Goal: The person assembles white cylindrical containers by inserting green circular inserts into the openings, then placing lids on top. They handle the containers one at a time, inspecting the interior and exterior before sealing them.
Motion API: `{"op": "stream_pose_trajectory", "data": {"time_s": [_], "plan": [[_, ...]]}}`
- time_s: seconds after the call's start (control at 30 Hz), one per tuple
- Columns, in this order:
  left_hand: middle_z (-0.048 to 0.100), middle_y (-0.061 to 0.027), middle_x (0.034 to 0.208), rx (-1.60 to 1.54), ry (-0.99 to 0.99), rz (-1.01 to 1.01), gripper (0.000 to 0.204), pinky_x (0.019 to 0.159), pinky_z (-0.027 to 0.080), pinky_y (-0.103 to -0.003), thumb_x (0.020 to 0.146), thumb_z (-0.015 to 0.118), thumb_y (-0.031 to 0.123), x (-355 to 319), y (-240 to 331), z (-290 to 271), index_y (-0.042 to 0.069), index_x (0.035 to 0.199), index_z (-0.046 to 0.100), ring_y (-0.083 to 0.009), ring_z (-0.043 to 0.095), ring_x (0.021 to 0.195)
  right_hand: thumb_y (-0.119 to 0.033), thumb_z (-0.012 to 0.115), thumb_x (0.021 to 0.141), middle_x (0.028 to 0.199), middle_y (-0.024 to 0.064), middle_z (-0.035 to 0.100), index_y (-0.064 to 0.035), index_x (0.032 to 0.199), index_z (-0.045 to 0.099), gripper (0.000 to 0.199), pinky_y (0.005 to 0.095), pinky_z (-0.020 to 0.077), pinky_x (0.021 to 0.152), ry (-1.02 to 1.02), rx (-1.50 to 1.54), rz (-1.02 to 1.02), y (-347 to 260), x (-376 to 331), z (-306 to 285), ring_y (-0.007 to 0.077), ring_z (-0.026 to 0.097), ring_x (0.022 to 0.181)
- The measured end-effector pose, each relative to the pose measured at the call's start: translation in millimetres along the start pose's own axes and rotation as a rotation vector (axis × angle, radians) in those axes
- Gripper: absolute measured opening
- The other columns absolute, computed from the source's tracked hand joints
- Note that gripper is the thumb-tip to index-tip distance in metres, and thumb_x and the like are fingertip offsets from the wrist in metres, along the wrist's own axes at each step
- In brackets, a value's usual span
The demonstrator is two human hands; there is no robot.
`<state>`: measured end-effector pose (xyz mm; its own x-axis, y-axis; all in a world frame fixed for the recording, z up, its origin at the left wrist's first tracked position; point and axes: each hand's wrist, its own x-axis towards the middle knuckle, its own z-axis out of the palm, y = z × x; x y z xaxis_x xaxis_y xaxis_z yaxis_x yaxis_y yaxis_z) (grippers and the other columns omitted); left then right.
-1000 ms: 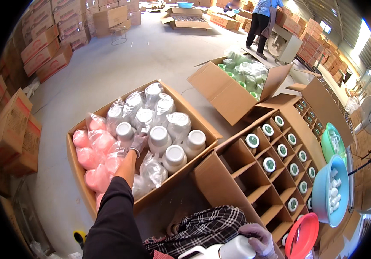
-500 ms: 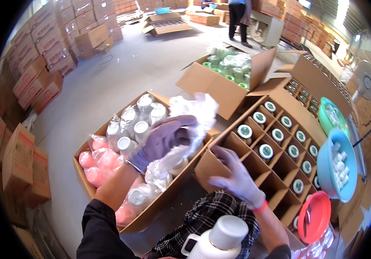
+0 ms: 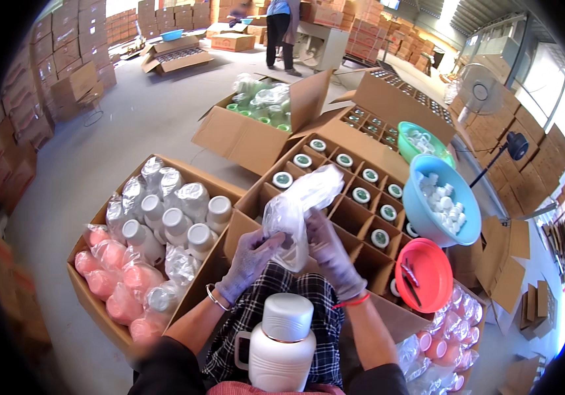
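My gloved left hand [image 3: 251, 263] is closed on a crumpled clear plastic bag [image 3: 305, 197], pinching its lower left side. My gloved right hand [image 3: 336, 260] is at the bag's right side, its fingers smeared by motion, so their grip is unclear. A white thermos jug [image 3: 282, 352] with a side handle and a pale grey lid stands upright at my lap, below both hands. Beneath the bag is a divided carton [image 3: 355, 214] with white-and-green round tops in several cells. To the left, an open carton [image 3: 85, 289] holds white-capped bottles [image 3: 176, 224] and pink bagged pieces [image 3: 141, 276].
A blue basin [image 3: 427, 227] of small white parts, a green basin [image 3: 443, 158] and a red basin [image 3: 437, 289] with pen-like items sit along the right. Farther off are a carton of green pieces [image 3: 230, 141], a fan [image 3: 481, 92], stacked cartons and a standing person [image 3: 281, 33].
My left hand has moved from the left carton toward my lap with the plastic bag. My right hand has left the divided carton's edge for the bag. The view has swung right.
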<state>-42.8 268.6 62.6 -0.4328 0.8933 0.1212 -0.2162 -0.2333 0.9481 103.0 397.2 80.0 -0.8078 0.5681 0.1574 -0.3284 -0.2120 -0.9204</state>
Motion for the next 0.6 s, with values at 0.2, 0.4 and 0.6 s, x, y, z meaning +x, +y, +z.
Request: {"op": "stream_pose_trajectory", "data": {"time_s": [0.2, 0.4, 0.6], "plan": [[0.072, -0.0072, 0.094, -0.006, 0.09, 0.066, 0.027, 0.079, 0.055, -0.028, 0.09, 0.063, 0.021, -63.8, 11.6, -9.3, -0.003, 0.101, 0.07, -0.0151, 0.067, 0.088, -0.002, 0.067, 0.083, 0.111, 0.0158, 0.06, -0.0003, 0.126, 0.055, 0.045, 0.0324, 0.0486, 0.094, 0.566, -0.77, -0.15, 43.4, -91.4, -78.6, 0.0203, 0.059, 0.105], [0.068, -0.0126, 0.12, -0.21, -0.178, -0.231, 0.038, 0.1, 0.047, -0.03, 0.093, 0.064, 0.025, -160.0, -10.3, -33.1, -0.005, 0.116, 0.069, -0.0179, 0.063, 0.111, -0.007, 0.066, 0.077, 0.109, 0.0153, 0.058, -0.0017, 0.097, 0.058, 0.022, 0.0474, 0.0447, 0.099, 0.328, -0.92, -0.47, 5.8, -208.8, 2.4, 0.0385, 0.055, 0.109], [0.069, -0.0102, 0.117, 0.036, -0.281, -0.736, 0.042, 0.095, 0.049, -0.031, 0.095, 0.067, 0.027, -253.1, -18.8, -83.1, -0.001, 0.126, 0.065, -0.0138, 0.063, 0.104, -0.017, 0.068, 0.072, 0.1, 0.0087, 0.06, -0.0097, 0.091, 0.063, 0.022, 0.0555, 0.0404, 0.106, -0.246, -1.214, -0.327, 31.0, -301.4, 12.1, 0.0321, 0.058, 0.102]]}}
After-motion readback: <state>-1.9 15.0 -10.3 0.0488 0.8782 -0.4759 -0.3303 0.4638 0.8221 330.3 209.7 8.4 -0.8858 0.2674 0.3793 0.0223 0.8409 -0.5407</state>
